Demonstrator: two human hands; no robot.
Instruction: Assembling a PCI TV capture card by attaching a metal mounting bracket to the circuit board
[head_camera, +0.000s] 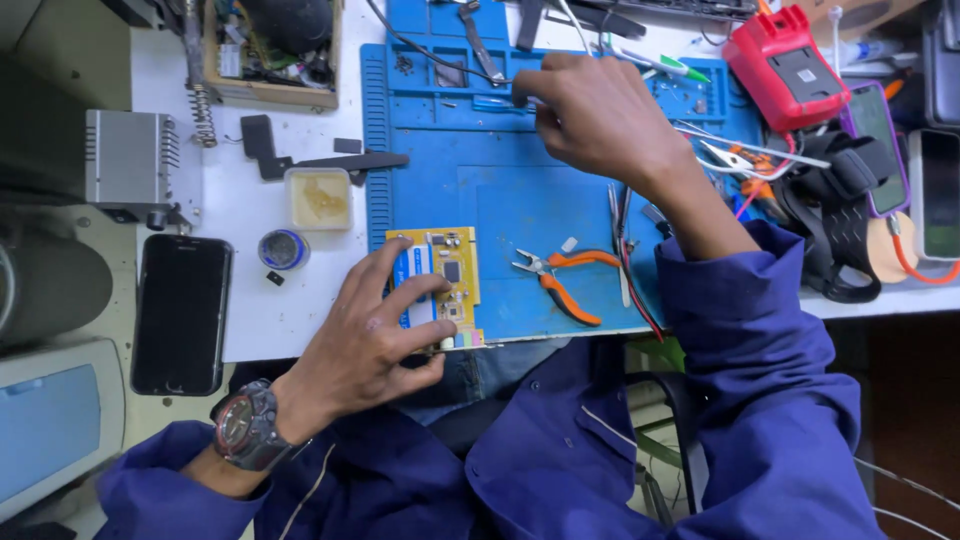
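Head view. The left hand (375, 335) lies flat over a small yellow circuit board (440, 285), fingers spread across its blue part and pressing it down rather than gripping; the pose looks meant to keep the board from sliding. The board sits at the near left corner of the blue silicone work mat (520, 210), partly off the mat onto the white worktop (250, 310), close to the near edge.

The right hand (590, 110) reaches to the mat's far tray section, fingers pinched on a small dark-tipped item (520, 97); what it is cannot be told.

Orange-handled pliers (560, 280) lie just right of the board, apart from it. The middle of the mat between the two hands is open. To the left: a flux tub (318, 198), a small round tin (283, 249), a black phone (181, 313). To the right the worktop is crowded: a red multimeter (785, 65), tweezers (745, 155), black straps (840, 220).
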